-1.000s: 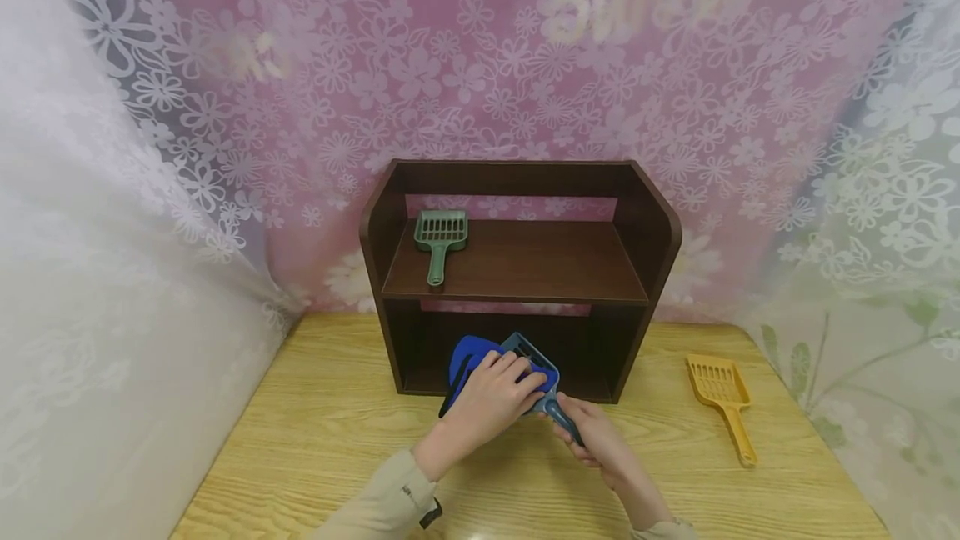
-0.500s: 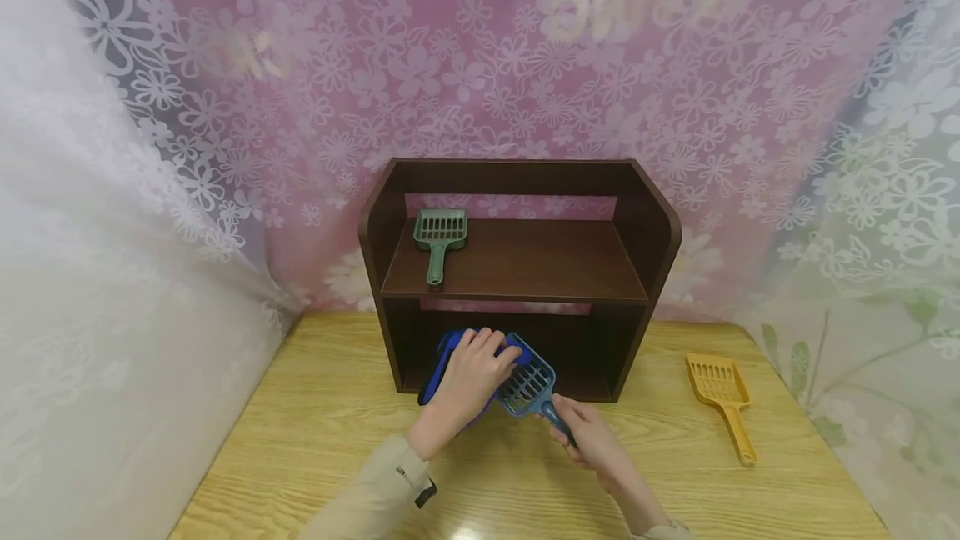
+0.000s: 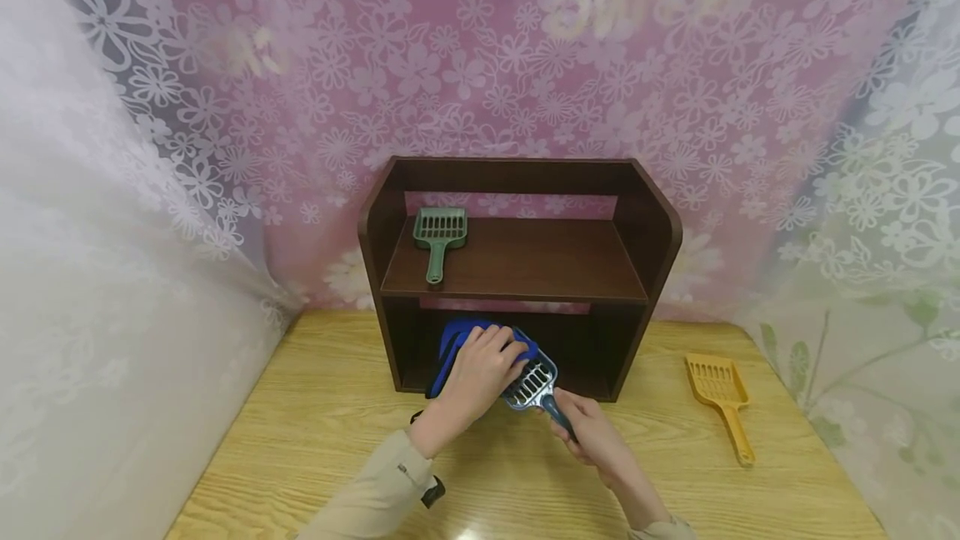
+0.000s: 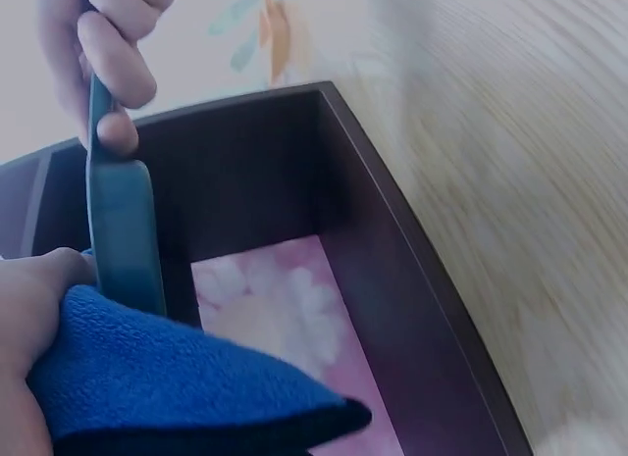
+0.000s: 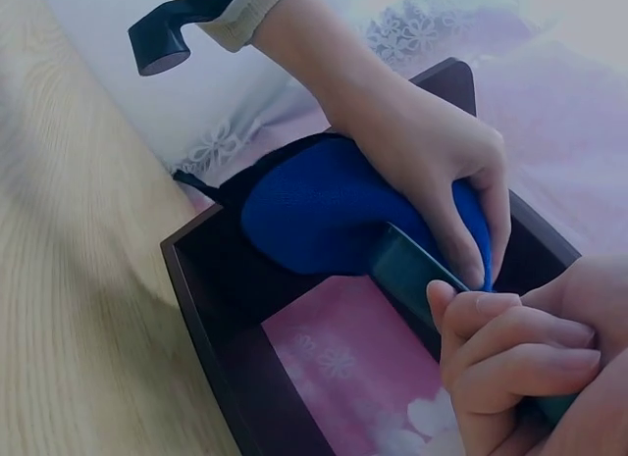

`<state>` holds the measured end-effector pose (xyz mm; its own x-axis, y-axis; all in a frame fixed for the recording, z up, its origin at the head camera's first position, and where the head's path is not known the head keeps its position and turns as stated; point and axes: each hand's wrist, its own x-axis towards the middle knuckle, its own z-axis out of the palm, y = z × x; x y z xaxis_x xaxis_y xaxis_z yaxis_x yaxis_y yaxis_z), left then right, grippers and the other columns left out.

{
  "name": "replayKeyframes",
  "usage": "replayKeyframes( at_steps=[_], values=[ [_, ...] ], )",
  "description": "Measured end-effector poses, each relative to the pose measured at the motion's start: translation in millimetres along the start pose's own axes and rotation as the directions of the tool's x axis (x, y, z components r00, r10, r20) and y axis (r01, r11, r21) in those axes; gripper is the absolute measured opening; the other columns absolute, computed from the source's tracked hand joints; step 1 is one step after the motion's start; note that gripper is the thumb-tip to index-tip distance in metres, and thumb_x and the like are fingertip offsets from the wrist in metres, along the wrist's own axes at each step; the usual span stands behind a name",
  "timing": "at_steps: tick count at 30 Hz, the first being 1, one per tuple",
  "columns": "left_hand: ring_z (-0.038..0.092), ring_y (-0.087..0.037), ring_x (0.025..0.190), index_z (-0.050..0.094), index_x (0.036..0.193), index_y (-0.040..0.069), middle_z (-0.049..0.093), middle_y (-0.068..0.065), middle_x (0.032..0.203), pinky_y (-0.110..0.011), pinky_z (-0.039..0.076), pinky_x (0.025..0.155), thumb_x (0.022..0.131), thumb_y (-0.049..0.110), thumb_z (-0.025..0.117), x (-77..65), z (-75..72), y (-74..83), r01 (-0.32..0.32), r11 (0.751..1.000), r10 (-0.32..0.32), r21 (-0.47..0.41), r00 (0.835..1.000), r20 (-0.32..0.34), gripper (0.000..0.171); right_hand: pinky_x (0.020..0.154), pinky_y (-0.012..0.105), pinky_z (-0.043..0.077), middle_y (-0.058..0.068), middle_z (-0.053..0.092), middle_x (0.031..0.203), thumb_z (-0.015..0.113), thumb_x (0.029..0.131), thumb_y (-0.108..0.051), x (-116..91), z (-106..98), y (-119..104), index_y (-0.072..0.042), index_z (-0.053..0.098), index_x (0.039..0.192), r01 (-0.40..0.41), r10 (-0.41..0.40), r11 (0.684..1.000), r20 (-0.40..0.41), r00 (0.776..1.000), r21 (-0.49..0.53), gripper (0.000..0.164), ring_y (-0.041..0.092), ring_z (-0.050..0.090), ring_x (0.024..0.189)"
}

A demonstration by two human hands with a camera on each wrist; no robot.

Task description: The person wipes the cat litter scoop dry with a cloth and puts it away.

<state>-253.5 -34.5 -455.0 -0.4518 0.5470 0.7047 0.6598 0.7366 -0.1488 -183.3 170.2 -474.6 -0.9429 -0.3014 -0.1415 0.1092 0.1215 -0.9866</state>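
Observation:
In the head view a blue-grey litter scoop point(image 3: 536, 383) with a slotted head is held tilted in front of the shelf's lower compartment. My right hand point(image 3: 591, 433) grips its handle. A blue cloth point(image 3: 459, 332) with black edging covers part of the scoop's head. My left hand point(image 3: 478, 373) holds this cloth against the slotted part, fingers bent over the far rim. From the left wrist, the fuzzy cloth point(image 4: 196, 363) wraps the end of the scoop point(image 4: 126, 230). The right wrist view shows the left thumb and fingers pinching the cloth point(image 5: 304, 216) around the scoop's edge.
A dark brown two-tier shelf point(image 3: 517, 261) stands at the back of the wooden table point(image 3: 300, 440). On its upper tier, at the left, lies a green litter scoop point(image 3: 438, 240). A yellow litter scoop point(image 3: 722, 398) lies on the table right of the shelf. Flowered curtains point(image 3: 480, 65) surround the table.
My left hand has slid with the cloth to the left across the scoop's head, then slightly back right, exposing more slots. The right hand stays on the handle, nearly still.

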Motion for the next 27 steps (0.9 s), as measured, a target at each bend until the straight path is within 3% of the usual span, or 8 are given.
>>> replayKeyframes(
  at_steps=[7,12,16,21,27],
  values=[
    [0.059,-0.012,0.086,0.078,0.099,0.020,0.065,0.005,0.093,-0.027,0.041,0.074,0.092,0.034,0.077,1.0,-1.4,14.5,-0.057,0.998,0.058,-0.008,0.996,0.064,0.016,0.037,0.016,0.021,-0.002,0.042,0.065,0.035,0.112,-0.033,3,1,-4,0.009,0.057,0.117,0.021,-0.021,0.999,-0.006,1.000,-0.047,0.048,0.000,0.024,0.038],
    [0.056,-0.011,0.087,0.078,0.103,0.024,0.063,0.007,0.095,-0.028,0.039,0.077,0.095,0.036,0.072,2.4,-5.2,16.2,-0.096,0.995,0.099,-0.022,0.986,0.134,0.015,0.037,0.015,0.022,-0.003,0.043,0.066,0.034,0.113,-0.031,6,-2,-5,0.010,0.059,0.116,0.014,-0.016,0.999,-0.034,0.999,-0.046,0.048,0.000,0.024,0.039],
    [0.054,-0.011,0.087,0.077,0.105,0.026,0.063,0.009,0.095,-0.029,0.036,0.078,0.098,0.037,0.069,0.4,-9.5,10.1,-0.114,0.991,0.125,-0.068,0.972,0.200,0.016,0.037,0.015,0.021,-0.003,0.042,0.066,0.036,0.112,-0.031,5,-8,-7,0.010,0.060,0.115,0.006,-0.009,0.999,-0.079,0.997,-0.036,0.048,0.001,0.023,0.038],
    [0.057,-0.011,0.091,0.077,0.108,0.028,0.065,0.009,0.101,-0.031,0.039,0.082,0.100,0.036,0.065,-4.4,-17.6,1.8,-0.151,0.982,0.176,-0.110,0.944,0.278,0.016,0.038,0.015,0.021,-0.003,0.042,0.067,0.036,0.112,-0.035,4,-17,-7,0.011,0.059,0.118,0.014,-0.017,0.999,-0.051,0.999,-0.046,0.052,0.001,0.023,0.039],
    [0.059,-0.011,0.099,0.075,0.111,0.032,0.065,0.009,0.107,-0.032,0.043,0.093,0.098,0.033,0.069,-9.0,-22.7,-6.5,-0.222,0.973,0.231,-0.065,0.920,0.318,0.015,0.039,0.016,0.022,-0.002,0.043,0.069,0.037,0.112,-0.038,2,-19,-8,0.010,0.059,0.120,0.018,-0.019,0.998,-0.020,1.000,-0.061,0.054,0.002,0.023,0.040]
  ],
)
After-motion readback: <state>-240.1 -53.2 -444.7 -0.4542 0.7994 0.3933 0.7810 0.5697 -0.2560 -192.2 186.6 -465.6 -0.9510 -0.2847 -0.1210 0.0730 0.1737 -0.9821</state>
